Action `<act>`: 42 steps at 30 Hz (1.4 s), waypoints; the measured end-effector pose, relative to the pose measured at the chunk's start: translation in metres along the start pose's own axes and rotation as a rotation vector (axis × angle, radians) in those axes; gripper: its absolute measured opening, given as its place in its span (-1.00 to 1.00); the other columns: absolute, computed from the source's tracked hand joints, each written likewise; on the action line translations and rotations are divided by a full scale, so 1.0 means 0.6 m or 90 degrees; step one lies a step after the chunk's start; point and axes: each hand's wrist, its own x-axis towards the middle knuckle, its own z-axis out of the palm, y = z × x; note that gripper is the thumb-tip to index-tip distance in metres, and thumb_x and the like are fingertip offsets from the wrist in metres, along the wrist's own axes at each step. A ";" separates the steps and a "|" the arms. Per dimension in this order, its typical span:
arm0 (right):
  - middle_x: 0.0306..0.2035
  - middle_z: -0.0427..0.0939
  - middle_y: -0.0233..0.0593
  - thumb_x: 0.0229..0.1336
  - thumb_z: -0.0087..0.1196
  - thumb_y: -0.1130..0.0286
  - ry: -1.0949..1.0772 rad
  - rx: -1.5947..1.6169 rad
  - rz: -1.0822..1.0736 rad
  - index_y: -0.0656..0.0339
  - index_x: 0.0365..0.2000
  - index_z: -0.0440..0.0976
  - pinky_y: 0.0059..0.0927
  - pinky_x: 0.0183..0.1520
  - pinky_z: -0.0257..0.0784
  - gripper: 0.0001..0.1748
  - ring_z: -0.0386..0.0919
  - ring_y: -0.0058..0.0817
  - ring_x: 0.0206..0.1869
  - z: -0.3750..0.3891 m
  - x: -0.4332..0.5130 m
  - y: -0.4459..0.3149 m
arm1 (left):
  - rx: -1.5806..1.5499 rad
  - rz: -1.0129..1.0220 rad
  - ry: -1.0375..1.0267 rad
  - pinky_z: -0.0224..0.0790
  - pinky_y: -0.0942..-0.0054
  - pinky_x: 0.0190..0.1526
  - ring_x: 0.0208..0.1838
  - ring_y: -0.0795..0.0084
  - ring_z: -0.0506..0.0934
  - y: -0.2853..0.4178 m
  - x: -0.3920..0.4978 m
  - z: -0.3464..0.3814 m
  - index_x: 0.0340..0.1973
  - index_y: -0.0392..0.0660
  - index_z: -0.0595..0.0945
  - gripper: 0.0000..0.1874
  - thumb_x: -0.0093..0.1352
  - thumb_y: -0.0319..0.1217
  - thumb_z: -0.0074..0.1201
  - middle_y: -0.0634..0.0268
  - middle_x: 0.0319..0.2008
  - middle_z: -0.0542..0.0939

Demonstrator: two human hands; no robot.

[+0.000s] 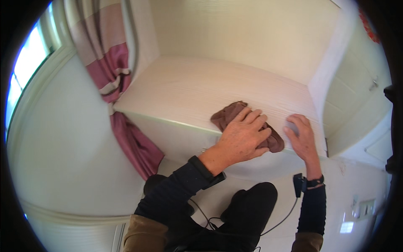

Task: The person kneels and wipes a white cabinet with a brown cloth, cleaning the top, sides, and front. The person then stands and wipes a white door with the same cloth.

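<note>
My left hand (pixel 244 135) lies spread over a crumpled brown cloth (pixel 231 113), its fingers curled onto the fabric. The cloth rests on the pale wood-grain shelf top (pixel 195 85), close to its front edge. To the right of the cloth, my right hand (pixel 300 135) is on the same surface near its right end, the thumb and fingers apart. Nothing shows between those fingers. The undersides of both hands are hidden.
A pink and cream curtain (pixel 110 66), gathered at its middle, hangs by the shelf's left end. Upright panels bound the shelf at both sides and the back. Black cables (pixel 280 223) run near my legs and right wrist.
</note>
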 end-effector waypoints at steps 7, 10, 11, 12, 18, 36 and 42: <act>0.09 0.57 0.01 0.18 0.28 0.42 -0.025 0.011 0.047 0.36 -0.03 0.57 -0.14 0.30 0.38 -0.64 0.50 -0.01 0.18 -0.006 0.001 -0.018 | 0.078 -0.098 0.040 0.16 -0.10 0.50 0.38 -0.01 0.44 -0.072 -0.094 -0.066 -0.09 -0.08 0.69 -0.52 0.18 -0.11 0.45 0.13 0.21 0.56; 0.11 0.56 0.03 0.18 0.25 0.44 -0.034 -0.005 0.060 0.37 -0.03 0.56 -0.15 0.32 0.36 -0.64 0.50 -0.02 0.20 -0.005 0.004 -0.024 | 0.154 -0.154 0.108 0.14 -0.14 0.50 0.39 -0.02 0.44 -0.111 -0.141 -0.100 -0.09 -0.07 0.68 -0.55 0.21 -0.12 0.42 0.14 0.22 0.56; 0.12 0.56 0.02 0.18 0.25 0.45 -0.029 -0.005 0.046 0.37 -0.03 0.56 -0.15 0.32 0.36 -0.65 0.50 -0.02 0.20 -0.005 0.005 -0.026 | 0.179 -0.172 0.138 0.13 -0.15 0.50 0.40 -0.03 0.44 -0.125 -0.157 -0.109 -0.09 -0.07 0.68 -0.56 0.22 -0.12 0.42 0.14 0.23 0.56; 0.12 0.56 0.02 0.18 0.25 0.45 -0.029 -0.006 0.048 0.37 -0.03 0.56 -0.15 0.33 0.35 -0.65 0.50 -0.02 0.21 -0.006 0.006 -0.027 | 0.200 -0.184 0.150 0.14 -0.16 0.49 0.41 -0.07 0.42 -0.139 -0.174 -0.119 -0.04 -0.09 0.67 -0.57 0.25 -0.18 0.38 0.11 0.24 0.55; 0.15 0.54 -0.01 0.18 0.22 0.51 -0.045 -0.041 0.054 0.36 0.00 0.54 -0.16 0.35 0.34 -0.64 0.48 -0.02 0.24 -0.008 0.008 -0.035 | 0.287 -0.314 0.370 0.15 -0.13 0.48 0.43 -0.17 0.38 -0.209 -0.254 -0.144 0.05 -0.17 0.64 -0.60 0.31 -0.34 0.25 0.01 0.32 0.46; 0.15 0.53 0.01 0.19 0.14 0.58 -0.073 -0.066 0.016 0.37 0.03 0.50 -0.18 0.41 0.29 -0.63 0.47 -0.07 0.26 -0.007 0.010 -0.025 | 0.390 -0.498 0.682 0.09 -0.01 0.47 0.40 -0.14 0.29 -0.306 -0.377 -0.130 0.32 -0.38 0.32 -0.53 0.58 -0.40 -0.07 -0.17 0.35 0.32; 0.17 0.52 -0.03 0.25 0.08 0.58 -0.091 -0.062 0.035 0.36 0.08 0.47 -0.18 0.45 0.26 -0.63 0.46 -0.10 0.29 -0.007 0.007 -0.014 | 0.399 -0.593 0.628 0.12 -0.06 0.42 0.31 -0.19 0.31 -0.317 -0.433 -0.065 0.27 -0.41 0.32 -0.50 0.50 -0.42 0.03 -0.20 0.24 0.34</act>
